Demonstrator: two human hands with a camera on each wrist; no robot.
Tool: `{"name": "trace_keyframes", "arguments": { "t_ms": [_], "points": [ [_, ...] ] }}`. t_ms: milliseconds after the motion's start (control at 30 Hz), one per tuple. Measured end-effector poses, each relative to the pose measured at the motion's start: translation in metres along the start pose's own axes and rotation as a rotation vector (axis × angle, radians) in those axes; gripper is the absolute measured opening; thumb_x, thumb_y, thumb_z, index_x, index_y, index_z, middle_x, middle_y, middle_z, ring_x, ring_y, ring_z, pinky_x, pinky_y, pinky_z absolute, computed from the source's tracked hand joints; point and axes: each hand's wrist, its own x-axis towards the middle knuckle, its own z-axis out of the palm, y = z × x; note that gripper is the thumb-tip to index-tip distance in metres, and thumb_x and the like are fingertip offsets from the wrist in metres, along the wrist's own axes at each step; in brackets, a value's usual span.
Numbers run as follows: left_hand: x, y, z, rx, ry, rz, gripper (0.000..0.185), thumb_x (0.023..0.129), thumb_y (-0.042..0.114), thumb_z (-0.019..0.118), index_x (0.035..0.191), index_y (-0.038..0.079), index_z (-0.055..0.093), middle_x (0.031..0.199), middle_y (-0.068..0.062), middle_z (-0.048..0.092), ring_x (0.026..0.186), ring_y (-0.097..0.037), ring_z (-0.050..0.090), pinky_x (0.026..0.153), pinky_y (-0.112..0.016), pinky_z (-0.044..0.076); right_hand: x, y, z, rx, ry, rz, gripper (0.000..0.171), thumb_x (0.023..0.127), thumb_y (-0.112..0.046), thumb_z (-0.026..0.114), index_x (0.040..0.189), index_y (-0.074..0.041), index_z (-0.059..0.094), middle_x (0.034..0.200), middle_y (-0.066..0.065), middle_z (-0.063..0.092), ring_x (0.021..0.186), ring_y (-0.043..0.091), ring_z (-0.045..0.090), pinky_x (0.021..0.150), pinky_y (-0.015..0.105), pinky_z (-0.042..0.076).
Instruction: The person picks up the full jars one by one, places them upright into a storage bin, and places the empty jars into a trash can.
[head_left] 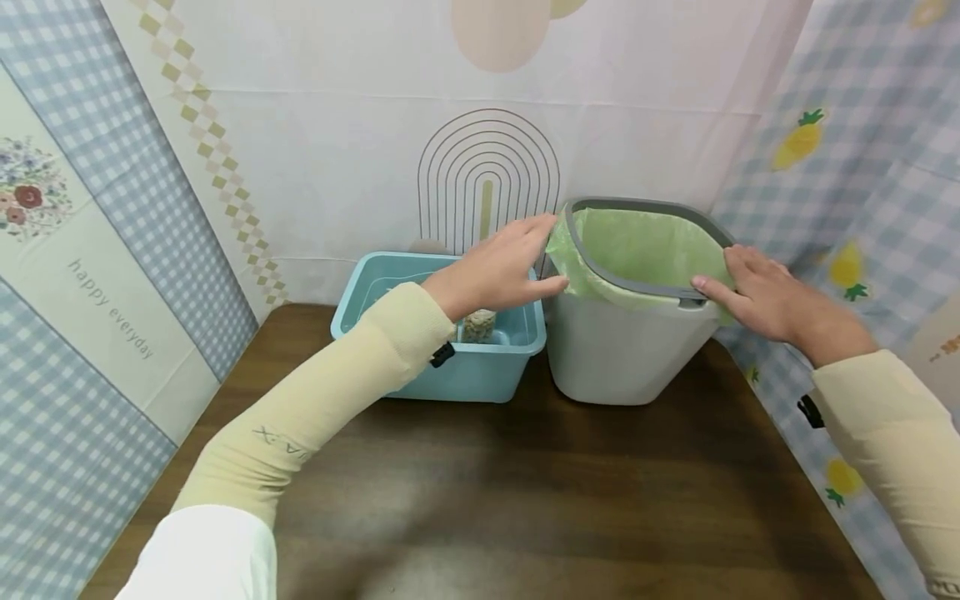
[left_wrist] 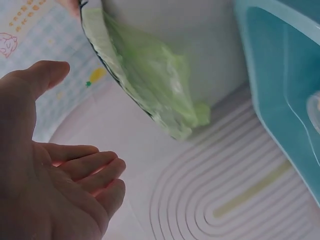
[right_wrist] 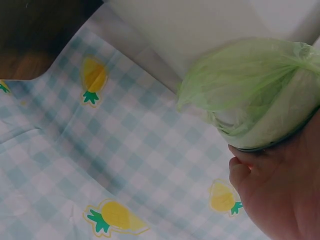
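Note:
A light grey trash bin (head_left: 626, 354) stands upright at the back right, lined with a green trash bag (head_left: 637, 242). Its dark grey rim ring (head_left: 660, 289) sits over the bag, whose edge hangs outside in folds. My left hand (head_left: 506, 262) hovers at the bin's left side, fingers extended; the left wrist view shows the palm (left_wrist: 60, 195) apart from the bag (left_wrist: 155, 75). My right hand (head_left: 772, 296) rests on the ring's right side, thumb on top. In the right wrist view, the hand (right_wrist: 285, 190) touches the rim beneath the bag folds (right_wrist: 240, 85); some fingers are hidden.
Left of the bin stands a blue plastic basin (head_left: 450, 375) holding a small clear container with pale contents (head_left: 478, 325), partly behind my left arm. Both stand on a dark wooden tabletop (head_left: 525, 500). Patterned cloth (head_left: 337, 167) hangs behind and along both sides.

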Motion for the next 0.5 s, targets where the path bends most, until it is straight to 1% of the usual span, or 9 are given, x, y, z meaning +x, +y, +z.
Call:
{"name": "trace_keyframes", "arguments": {
  "t_ms": [67, 167, 333, 500],
  "points": [
    [-0.008, -0.008, -0.001, 0.040, -0.014, -0.023, 0.087, 0.107, 0.049, 0.056, 0.170, 0.005, 0.016, 0.177, -0.012, 0.022, 0.165, -0.027, 0.022, 0.135, -0.041, 0.022, 0.000, 0.000, 0.000, 0.003, 0.000, -0.004, 0.099, 0.110, -0.066, 0.022, 0.164, 0.011, -0.010, 0.169, 0.041, -0.010, 0.158, 0.059, -0.008, 0.125, 0.075, -0.001],
    [-0.020, -0.019, 0.000, 0.096, -0.019, -0.038, 0.086, 0.108, 0.050, 0.054, 0.170, 0.005, 0.016, 0.178, -0.012, 0.019, 0.166, -0.028, 0.019, 0.136, -0.042, 0.020, 0.001, 0.000, 0.000, 0.004, 0.003, -0.010, 0.098, 0.110, -0.065, 0.022, 0.164, 0.011, -0.009, 0.169, 0.041, -0.010, 0.158, 0.059, -0.008, 0.126, 0.075, -0.001],
    [-0.039, -0.038, 0.004, 0.199, -0.003, -0.022, 0.085, 0.107, 0.049, 0.055, 0.169, 0.003, 0.020, 0.177, -0.014, 0.020, 0.166, -0.030, 0.020, 0.136, -0.044, 0.018, 0.002, 0.001, -0.001, 0.004, 0.003, -0.016, 0.097, 0.111, -0.064, 0.022, 0.163, 0.011, -0.010, 0.169, 0.041, -0.010, 0.158, 0.059, -0.008, 0.126, 0.075, -0.001],
    [-0.058, -0.054, 0.011, 0.243, 0.001, -0.022, 0.084, 0.108, 0.053, 0.052, 0.169, 0.003, 0.022, 0.177, -0.015, 0.021, 0.165, -0.033, 0.020, 0.136, -0.049, 0.018, 0.001, 0.002, 0.000, 0.004, -0.001, -0.019, 0.097, 0.111, -0.063, 0.022, 0.163, 0.012, -0.010, 0.169, 0.041, -0.011, 0.158, 0.059, -0.009, 0.125, 0.076, -0.002]
  ]
}}
